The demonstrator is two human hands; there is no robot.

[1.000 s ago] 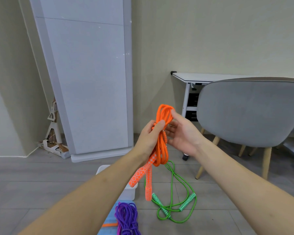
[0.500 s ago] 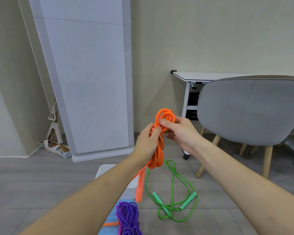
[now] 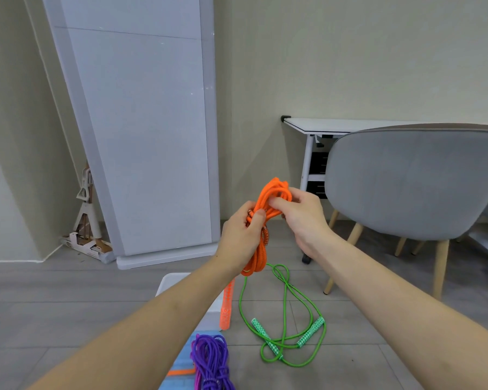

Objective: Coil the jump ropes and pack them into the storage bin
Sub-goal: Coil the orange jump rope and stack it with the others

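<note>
The orange rope (image 3: 265, 220) is up at chest height, bundled into a tight hank of loops, and both hands are on it. The left hand (image 3: 241, 235) grips the middle of the bundle, thumb pressed across the strands, while the right hand (image 3: 299, 218) pinches the loops at the top, fingers curled into them. This looks like the cinching stage: the coil is made and needs securing. To do it well, I'd say keep that left thumb clamped so the loops don't slide apart, and let the right hand pass the free turn snugly round or through the top, with even tension and no yanking.

The rope is bright orange braided cord, several strands thick where it is gathered, with a small metal spring or swivel showing just under the left thumb. One orange patterned handle (image 3: 227, 305) dangles below the bundle, hanging free beside the white storage bin (image 3: 172, 280), whose corner peeks out behind the left forearm.

On the floor (image 3: 68, 305), a green rope (image 3: 285, 313) sprawls uncoiled, its two patterned handles crossing near the bottom loop. Closer in, a purple rope (image 3: 212, 361) sits already coiled on something blue. A grey chair (image 3: 406, 178) and a white desk (image 3: 335, 125) stand against the wall to the right.
</note>
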